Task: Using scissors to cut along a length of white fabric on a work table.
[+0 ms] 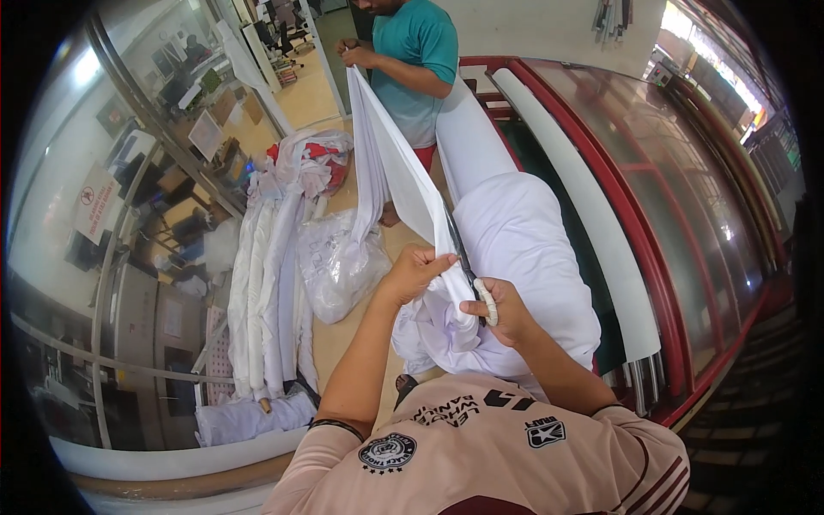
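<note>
White cloth [402,163] hangs as a long strip betw. me & a co-worker [422,51], its near end bunched against a fat white bundle [528,249] (same fabric? can't tell). Looks light, soft & limp, prob. a bit slippery, so I'd take the gathered edge, several layers at once, b/c one alone could slide out. A clear plastic bag [342,279] lies to the left. My L hand [414,273] pinches that edge, fingers closed; my R hand [508,314], just below, curls round a white-wrapped handle [487,300], thumb by the cloth.
</note>
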{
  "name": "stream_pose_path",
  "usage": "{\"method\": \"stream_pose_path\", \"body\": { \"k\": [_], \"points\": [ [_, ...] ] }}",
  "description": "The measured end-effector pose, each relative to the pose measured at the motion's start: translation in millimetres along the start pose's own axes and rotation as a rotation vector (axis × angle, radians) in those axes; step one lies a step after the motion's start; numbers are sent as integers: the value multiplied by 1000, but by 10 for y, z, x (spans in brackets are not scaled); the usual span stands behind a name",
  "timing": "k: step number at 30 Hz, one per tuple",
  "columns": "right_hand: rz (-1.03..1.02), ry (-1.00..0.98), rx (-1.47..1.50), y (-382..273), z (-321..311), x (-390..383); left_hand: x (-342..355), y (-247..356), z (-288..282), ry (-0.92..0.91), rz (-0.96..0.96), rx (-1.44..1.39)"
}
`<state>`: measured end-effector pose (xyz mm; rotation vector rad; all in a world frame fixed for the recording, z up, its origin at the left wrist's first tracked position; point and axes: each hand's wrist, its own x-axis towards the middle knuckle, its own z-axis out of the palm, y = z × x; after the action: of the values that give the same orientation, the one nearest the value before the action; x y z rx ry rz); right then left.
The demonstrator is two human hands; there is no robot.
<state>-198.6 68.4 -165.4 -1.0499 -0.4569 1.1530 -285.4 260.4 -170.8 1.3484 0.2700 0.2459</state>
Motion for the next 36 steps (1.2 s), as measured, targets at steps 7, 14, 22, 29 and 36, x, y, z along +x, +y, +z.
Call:
{"method": "stream_pose_path", "body": {
  "k": [7, 14, 22, 29, 36],
  "points": [
    [-20, 45, -402, -257, -96, -132, -166, 21, -55, 50, 42, 439],
    [159, 16, -375, -413, 85, -46, -345, -181, 71, 68, 196, 855],
    [125, -17, -435, -649, 302, 1480, -1192, -550, 267, -38, 155, 884],
    [146, 170, -533, -1012, 655, 3179, -2472, -769, 173, 190, 69, 716],
    [112, 276, -397, -1288, 707, 4072, -4166, -766, 439, 412, -353, 656]
  ]
}}
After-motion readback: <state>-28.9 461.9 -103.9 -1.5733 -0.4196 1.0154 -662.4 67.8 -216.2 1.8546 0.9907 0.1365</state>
